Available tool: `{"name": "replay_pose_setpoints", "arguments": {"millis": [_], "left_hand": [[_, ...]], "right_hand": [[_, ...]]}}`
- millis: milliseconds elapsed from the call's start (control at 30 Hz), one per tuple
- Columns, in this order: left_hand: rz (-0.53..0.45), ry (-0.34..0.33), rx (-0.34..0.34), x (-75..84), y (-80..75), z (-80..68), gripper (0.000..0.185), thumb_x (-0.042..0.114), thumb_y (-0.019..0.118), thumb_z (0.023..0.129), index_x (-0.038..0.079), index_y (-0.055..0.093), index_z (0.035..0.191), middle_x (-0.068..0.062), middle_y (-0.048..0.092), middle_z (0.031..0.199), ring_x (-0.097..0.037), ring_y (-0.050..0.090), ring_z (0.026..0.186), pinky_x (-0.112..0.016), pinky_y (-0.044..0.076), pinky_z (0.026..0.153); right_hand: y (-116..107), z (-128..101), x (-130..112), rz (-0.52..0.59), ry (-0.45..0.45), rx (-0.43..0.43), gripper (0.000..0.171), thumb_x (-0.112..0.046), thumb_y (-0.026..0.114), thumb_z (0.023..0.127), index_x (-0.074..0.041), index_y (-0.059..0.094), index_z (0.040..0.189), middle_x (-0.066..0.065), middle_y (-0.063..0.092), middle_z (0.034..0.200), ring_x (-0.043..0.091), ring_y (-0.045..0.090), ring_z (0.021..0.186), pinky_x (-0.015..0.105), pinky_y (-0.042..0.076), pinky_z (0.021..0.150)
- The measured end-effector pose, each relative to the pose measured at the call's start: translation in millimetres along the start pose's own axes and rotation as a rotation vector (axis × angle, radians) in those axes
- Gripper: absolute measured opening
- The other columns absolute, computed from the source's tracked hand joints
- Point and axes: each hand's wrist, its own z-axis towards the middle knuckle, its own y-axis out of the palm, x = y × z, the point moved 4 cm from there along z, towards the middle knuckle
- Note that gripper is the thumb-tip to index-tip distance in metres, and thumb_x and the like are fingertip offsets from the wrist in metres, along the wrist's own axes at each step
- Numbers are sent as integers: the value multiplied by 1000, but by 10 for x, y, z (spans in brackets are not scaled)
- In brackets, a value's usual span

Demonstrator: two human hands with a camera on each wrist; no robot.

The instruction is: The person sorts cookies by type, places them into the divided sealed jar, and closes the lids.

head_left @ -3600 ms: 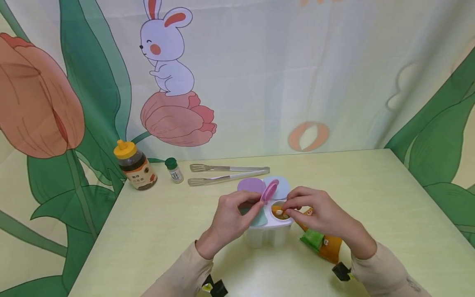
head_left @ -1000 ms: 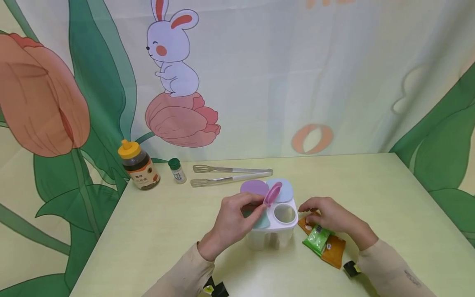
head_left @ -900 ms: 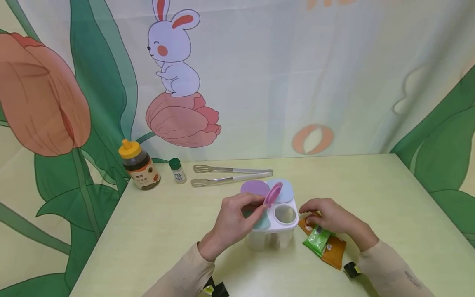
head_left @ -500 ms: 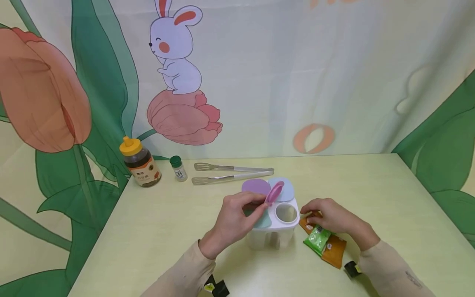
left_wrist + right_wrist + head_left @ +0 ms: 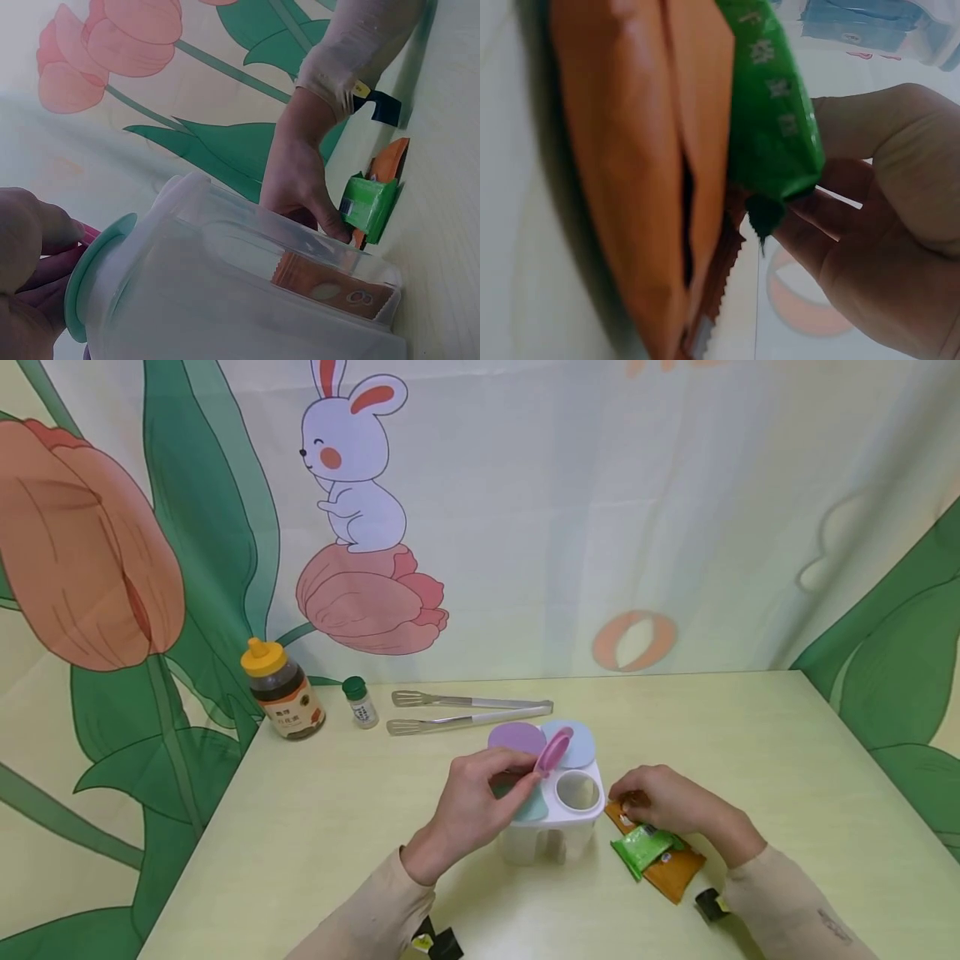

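A white-topped clear storage box [image 5: 561, 814] has round flip lids. My left hand [image 5: 476, 806] pinches its raised pink lid [image 5: 553, 752], exposing a round opening [image 5: 577, 791]. Through the clear wall in the left wrist view, an orange-brown packet [image 5: 334, 286] lies inside. To the right of the box, my right hand [image 5: 667, 797] has its fingers curled at the upper end of an orange packet [image 5: 675, 877] pile, apparently pinching one. A green packet [image 5: 642, 850] lies across the orange ones. In the right wrist view the green packet [image 5: 772, 105] partly hides the fingertips.
Behind the box lie metal tongs [image 5: 471, 714]. A honey bottle [image 5: 285, 693] with a yellow cap and a green-capped shaker [image 5: 360, 702] stand at the back left. The purple lid [image 5: 517, 737], blue lid [image 5: 577, 743] and teal lid [image 5: 532, 808] are down.
An orange packet held over the opening earlier is gone from the right hand, which moved down right to the packets. Most recently the green and orange packets shifted slightly. The left hand kept the lid raised.
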Motion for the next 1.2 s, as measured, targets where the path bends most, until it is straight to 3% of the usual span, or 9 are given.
{"name": "replay_pose_setpoints", "arguments": {"millis": [367, 833, 1200], "left_hand": [[8, 1, 3, 17, -18, 11, 12, 3, 74, 84, 0, 73, 96, -11, 73, 91, -15, 71, 81, -15, 58, 71], [-12, -7, -2, 0, 15, 8, 12, 2, 73, 85, 0, 73, 96, -10, 73, 90, -14, 71, 81, -16, 58, 71], [-14, 0, 3, 8, 11, 4, 12, 2, 73, 84, 0, 73, 96, -10, 73, 90, -15, 71, 81, -16, 58, 71]], "right_hand": [[27, 33, -54, -65, -38, 4, 25, 2, 65, 87, -12, 72, 106, -2, 69, 100, 15, 59, 91, 38, 57, 83], [47, 47, -94, -94, 30, -3, 26, 4, 61, 87, -14, 72, 103, -4, 65, 98, 15, 56, 91, 41, 55, 87], [25, 46, -108, -134, 19, 14, 25, 7, 63, 84, -13, 70, 98, -7, 59, 90, 11, 51, 85, 36, 55, 82]]}}
